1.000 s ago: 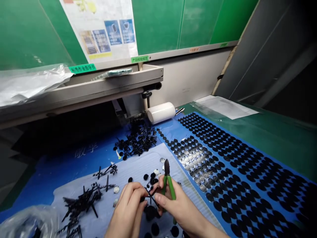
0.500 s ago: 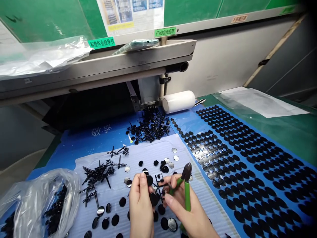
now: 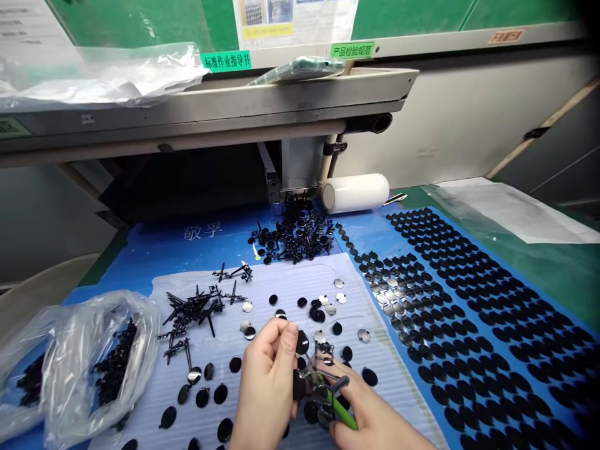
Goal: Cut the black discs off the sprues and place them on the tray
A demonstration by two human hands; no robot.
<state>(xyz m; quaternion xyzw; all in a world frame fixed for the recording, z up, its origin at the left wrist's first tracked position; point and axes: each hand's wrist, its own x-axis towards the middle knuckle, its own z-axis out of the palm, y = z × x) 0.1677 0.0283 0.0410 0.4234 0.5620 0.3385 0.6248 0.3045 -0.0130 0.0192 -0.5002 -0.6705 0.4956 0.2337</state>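
My left hand (image 3: pixel 269 375), low in the middle of the view, pinches black round pieces (image 3: pixel 302 342) joined to a small black plastic frame. Just right of it, my right hand (image 3: pixel 360 400) is wrapped round green-handled cutters (image 3: pixel 344 412). The cutter head and the frame overlap between the hands and are blurred by motion, so I cannot tell whether the blades touch the frame. Loose black discs (image 3: pixel 220 393) lie around both hands on a white foam sheet (image 3: pixel 375 331). A heap of black sprue scraps (image 3: pixel 197 307) sits left of my hands.
Rows of black discs (image 3: pixel 487 281) cover the blue mat on the right. A pile of black parts (image 3: pixel 300 231) and a white roll (image 3: pixel 356 192) lie behind the foam sheet. An open plastic bag (image 3: pixel 150 350) of black pieces stands left. A metal shelf (image 3: pixel 225 115) overhangs the back.
The cutters have turned from pointing up to lying low between the hands, against the held frame. The whole view has shifted, with the scene now further right.
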